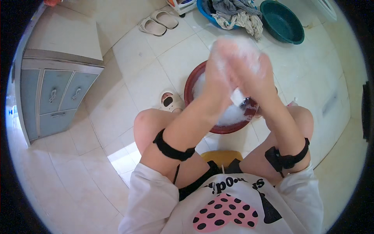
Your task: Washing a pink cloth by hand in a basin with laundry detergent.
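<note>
Both hands are raised together over a dark red basin (194,79) of foamy water on the floor. My left hand (220,64) and my right hand (257,70) press against each other, blurred and coated in white suds. Gripped between them is a soapy white item (237,97), likely cloth, whose lower end pokes out below the palms. Most of it is hidden by fingers and foam. White foam (230,115) floats in the basin, with a patch of darker water showing near its right side.
A blue basin (206,14) heaped with grey and cream clothes (236,14) stands beyond, beside a dark green basin (282,22). Beige clogs (157,23) lie near a wheeled white rack (184,7). At left is a grey-blue cabinet (55,90). A yellow stool (222,158) is beneath me.
</note>
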`<control>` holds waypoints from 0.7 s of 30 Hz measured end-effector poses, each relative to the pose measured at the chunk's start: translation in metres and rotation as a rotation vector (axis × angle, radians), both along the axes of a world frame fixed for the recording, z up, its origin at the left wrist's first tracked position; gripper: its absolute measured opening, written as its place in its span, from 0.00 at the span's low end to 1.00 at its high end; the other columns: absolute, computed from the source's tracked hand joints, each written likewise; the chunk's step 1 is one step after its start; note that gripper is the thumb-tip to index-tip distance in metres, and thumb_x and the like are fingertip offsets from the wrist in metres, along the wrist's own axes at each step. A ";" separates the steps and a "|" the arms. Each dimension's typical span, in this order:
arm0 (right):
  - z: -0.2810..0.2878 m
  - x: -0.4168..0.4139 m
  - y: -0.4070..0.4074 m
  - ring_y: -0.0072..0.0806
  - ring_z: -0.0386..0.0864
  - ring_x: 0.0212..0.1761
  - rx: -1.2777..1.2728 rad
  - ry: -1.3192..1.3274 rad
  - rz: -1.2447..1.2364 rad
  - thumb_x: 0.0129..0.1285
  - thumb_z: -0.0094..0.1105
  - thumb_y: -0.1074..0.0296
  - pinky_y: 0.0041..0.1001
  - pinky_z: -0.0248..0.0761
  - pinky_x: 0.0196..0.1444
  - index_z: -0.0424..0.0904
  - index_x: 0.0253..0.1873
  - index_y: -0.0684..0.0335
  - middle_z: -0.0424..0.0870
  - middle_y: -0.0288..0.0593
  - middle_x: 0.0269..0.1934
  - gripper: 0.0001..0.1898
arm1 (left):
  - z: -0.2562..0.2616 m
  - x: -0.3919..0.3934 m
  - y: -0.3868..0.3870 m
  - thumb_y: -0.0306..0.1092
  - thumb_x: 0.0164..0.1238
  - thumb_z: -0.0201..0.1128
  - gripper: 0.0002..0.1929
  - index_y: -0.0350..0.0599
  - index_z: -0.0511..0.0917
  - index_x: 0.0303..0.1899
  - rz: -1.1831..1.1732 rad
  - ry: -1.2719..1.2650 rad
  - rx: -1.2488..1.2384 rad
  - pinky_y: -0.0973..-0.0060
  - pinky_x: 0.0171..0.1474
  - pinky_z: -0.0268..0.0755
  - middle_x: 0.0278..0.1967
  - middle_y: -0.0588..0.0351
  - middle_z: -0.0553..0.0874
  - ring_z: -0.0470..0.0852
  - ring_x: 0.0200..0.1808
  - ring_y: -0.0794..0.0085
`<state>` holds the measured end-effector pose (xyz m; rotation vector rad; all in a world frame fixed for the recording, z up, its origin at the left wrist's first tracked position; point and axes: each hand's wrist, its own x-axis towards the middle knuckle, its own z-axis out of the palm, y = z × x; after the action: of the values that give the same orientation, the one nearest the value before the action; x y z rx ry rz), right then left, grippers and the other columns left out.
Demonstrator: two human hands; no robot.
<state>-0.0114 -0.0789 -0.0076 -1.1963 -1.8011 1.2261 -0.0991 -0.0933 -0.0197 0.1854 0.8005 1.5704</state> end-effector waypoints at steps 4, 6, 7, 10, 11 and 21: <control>-0.017 -0.010 0.016 0.43 0.76 0.28 0.419 0.074 -0.161 0.54 0.55 0.59 0.34 0.68 0.30 0.75 0.36 0.65 0.78 0.52 0.28 0.13 | 0.000 0.000 0.015 0.51 0.61 0.46 0.17 0.46 0.71 0.34 -0.041 -0.033 0.047 0.77 0.19 0.67 0.15 0.60 0.71 0.72 0.17 0.75; -0.009 -0.026 -0.006 0.44 0.75 0.25 0.311 0.161 -0.153 0.54 0.55 0.61 0.35 0.68 0.28 0.76 0.33 0.65 0.78 0.50 0.24 0.11 | -0.006 -0.026 0.012 0.50 0.60 0.49 0.16 0.46 0.71 0.35 -0.193 -0.258 0.217 0.73 0.26 0.71 0.23 0.57 0.76 0.76 0.23 0.72; -0.008 -0.027 -0.004 0.44 0.75 0.25 0.308 0.162 -0.141 0.54 0.55 0.61 0.35 0.68 0.28 0.76 0.33 0.65 0.78 0.50 0.24 0.11 | -0.011 -0.024 0.011 0.50 0.60 0.49 0.16 0.46 0.71 0.35 -0.180 -0.258 0.217 0.73 0.26 0.71 0.23 0.57 0.76 0.76 0.23 0.72; -0.008 -0.015 0.015 0.42 0.77 0.27 0.302 -0.165 -0.191 0.54 0.54 0.65 0.34 0.69 0.30 0.77 0.35 0.64 0.78 0.53 0.26 0.09 | -0.001 0.007 0.015 0.51 0.64 0.40 0.20 0.47 0.71 0.43 0.037 -0.182 0.069 0.70 0.48 0.66 0.41 0.57 0.77 0.74 0.42 0.66; -0.011 -0.016 0.016 0.42 0.77 0.27 0.298 -0.173 -0.194 0.54 0.54 0.65 0.34 0.69 0.30 0.77 0.35 0.64 0.78 0.53 0.26 0.09 | 0.000 0.006 0.017 0.51 0.64 0.40 0.20 0.47 0.71 0.43 0.033 -0.190 0.064 0.70 0.48 0.66 0.41 0.57 0.77 0.74 0.42 0.66; -0.010 -0.019 0.025 0.46 0.73 0.41 0.308 0.422 -0.258 0.57 0.50 0.67 0.28 0.65 0.46 0.71 0.48 0.64 0.76 0.53 0.43 0.15 | 0.012 0.014 0.015 0.38 0.59 0.53 0.08 0.45 0.72 0.27 0.127 0.041 0.153 0.83 0.27 0.66 0.23 0.64 0.72 0.70 0.24 0.81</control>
<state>-0.0306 -0.0540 -0.0177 -0.8823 -1.4097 0.9282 -0.0854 -0.0787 -0.0076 0.2831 0.7364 1.7542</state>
